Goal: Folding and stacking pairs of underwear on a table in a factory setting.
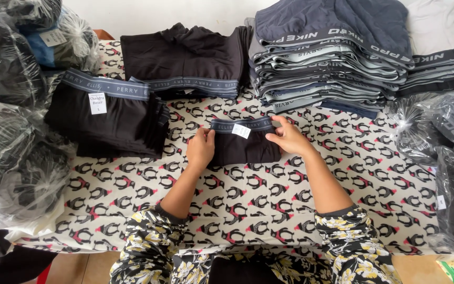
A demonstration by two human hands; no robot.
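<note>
Folded black underwear [245,147]: centre of the penguin-print surface [269,200]; judged soft, light, limp; best gripped at both side edges.
Left hand [200,149]: grasping its 9 o'clock edge.
Right hand [289,138]: pinching its 3 o'clock corner.
Plastic bags [11,158]: at 9 o'clock, holding dark garments.

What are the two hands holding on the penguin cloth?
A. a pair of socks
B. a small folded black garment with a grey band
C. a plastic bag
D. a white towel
B: the left hand and right hand grip the two sides of a folded black garment with a grey waistband, lying on the penguin-print cloth.
</note>
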